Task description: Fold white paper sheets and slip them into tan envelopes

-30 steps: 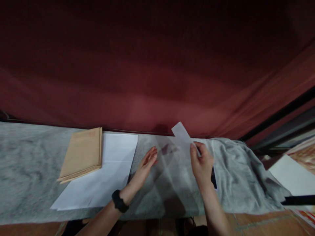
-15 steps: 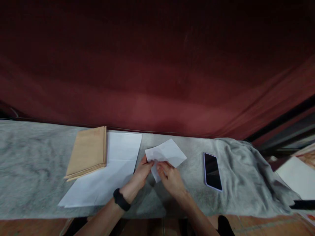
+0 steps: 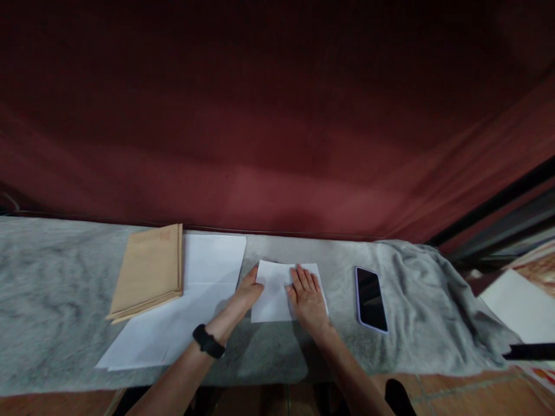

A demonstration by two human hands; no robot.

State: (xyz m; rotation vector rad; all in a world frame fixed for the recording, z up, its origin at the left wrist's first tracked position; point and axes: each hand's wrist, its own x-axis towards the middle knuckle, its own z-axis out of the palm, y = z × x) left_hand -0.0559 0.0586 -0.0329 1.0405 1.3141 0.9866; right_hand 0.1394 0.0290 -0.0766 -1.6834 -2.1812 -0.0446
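A folded white paper (image 3: 274, 294) lies on the grey cloth in front of me, its edges roughly square to the table. My left hand (image 3: 250, 289) grips its left edge, thumb on top and fingers beneath or behind it. Spread flat over the paper's right part is my right hand (image 3: 307, 297), fingers pointing away from me. A dark watch (image 3: 208, 342) is on my left wrist. Larger white sheets (image 3: 212, 289) lie to the left, partly under a stack of brown envelopes (image 3: 150, 268).
A phone (image 3: 371, 299) in a lilac case lies right of my right hand. The grey cloth (image 3: 56, 300) is rumpled at the right end. A dark red fabric wall (image 3: 277, 144) rises behind the table. A white sheet (image 3: 524, 306) is at the far right.
The folded paper has turned and now lies flat. My right hand has gone from pinching its near corner to lying spread on it. My left hand stays at its left edge.
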